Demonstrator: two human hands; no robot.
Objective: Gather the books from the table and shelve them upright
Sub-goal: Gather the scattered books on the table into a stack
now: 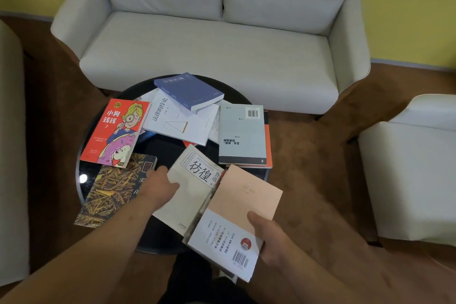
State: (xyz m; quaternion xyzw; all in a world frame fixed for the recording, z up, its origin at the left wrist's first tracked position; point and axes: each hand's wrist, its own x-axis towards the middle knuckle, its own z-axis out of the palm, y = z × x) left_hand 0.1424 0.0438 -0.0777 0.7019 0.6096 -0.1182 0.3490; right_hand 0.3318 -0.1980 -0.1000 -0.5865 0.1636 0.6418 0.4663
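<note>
Several books lie scattered on a round black table [162, 148]. My right hand [269, 237] grips a pink-and-white book [237, 215] at its near right edge, lifted over the table's near side. My left hand [160, 185] holds the left edge of a cream book titled "Hesitation" [195, 180], which lies partly under the pink one. Flat on the table are a red cartoon-cover book [116, 131], a dark straw-patterned book [111, 192], a white book [182, 121], a blue book [190, 90] on top of it, and a pale grey-blue book [241, 131] over an orange one.
A light grey sofa [209, 44] stands behind the table. A pale armchair [414, 175] sits at the right and another seat [12, 155] at the left edge. Brown carpet [308, 155] surrounds the table. No shelf is in view.
</note>
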